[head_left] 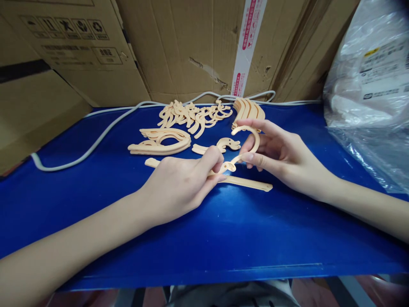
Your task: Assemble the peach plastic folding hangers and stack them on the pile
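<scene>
My right hand (281,157) pinches a beige plastic hanger hook (256,138), its curve arching upward between thumb and fingers. The hook's lower end meets a small beige hanger piece (229,166) with a rounded, holed end. Closed around that piece is my left hand (185,179), which covers most of it. Whether the two parts are joined, I cannot tell. Under my left hand lies a long beige hanger arm (249,183), its right end showing. Just behind my hands are a few loose hanger parts (228,144).
On the blue table (198,243), a heap of hooks (182,114) lies at the back, beside stacked curved hanger arms (249,111). More hanger arms (159,143) sit left of centre. A white cable (108,136) runs behind. Cardboard boxes (188,47) and a plastic-wrapped bundle (367,85) border the table.
</scene>
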`<action>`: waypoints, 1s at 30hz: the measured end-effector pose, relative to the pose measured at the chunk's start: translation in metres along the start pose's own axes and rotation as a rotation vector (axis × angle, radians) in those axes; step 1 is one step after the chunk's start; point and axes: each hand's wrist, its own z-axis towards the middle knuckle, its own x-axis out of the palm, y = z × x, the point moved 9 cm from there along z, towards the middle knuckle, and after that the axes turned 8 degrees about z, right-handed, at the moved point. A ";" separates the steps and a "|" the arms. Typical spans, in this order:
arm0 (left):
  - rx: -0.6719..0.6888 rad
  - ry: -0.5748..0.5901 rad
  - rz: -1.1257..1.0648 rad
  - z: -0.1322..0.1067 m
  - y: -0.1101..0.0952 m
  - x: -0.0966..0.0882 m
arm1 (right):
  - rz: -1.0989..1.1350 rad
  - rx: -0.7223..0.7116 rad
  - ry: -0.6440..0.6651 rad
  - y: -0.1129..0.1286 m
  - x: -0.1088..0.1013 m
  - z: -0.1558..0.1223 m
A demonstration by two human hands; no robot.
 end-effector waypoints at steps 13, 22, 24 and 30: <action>-0.002 0.017 -0.047 0.001 0.002 0.004 | 0.075 0.025 0.018 -0.006 0.003 0.001; -0.082 0.057 -0.123 0.002 0.009 0.004 | 0.065 -0.057 0.003 -0.002 0.004 0.001; -0.132 0.087 -0.183 0.004 0.014 0.003 | 0.054 -0.070 -0.019 0.001 0.004 0.000; -0.226 0.182 -0.341 0.003 0.023 0.008 | -0.004 -0.129 -0.003 0.005 0.010 -0.001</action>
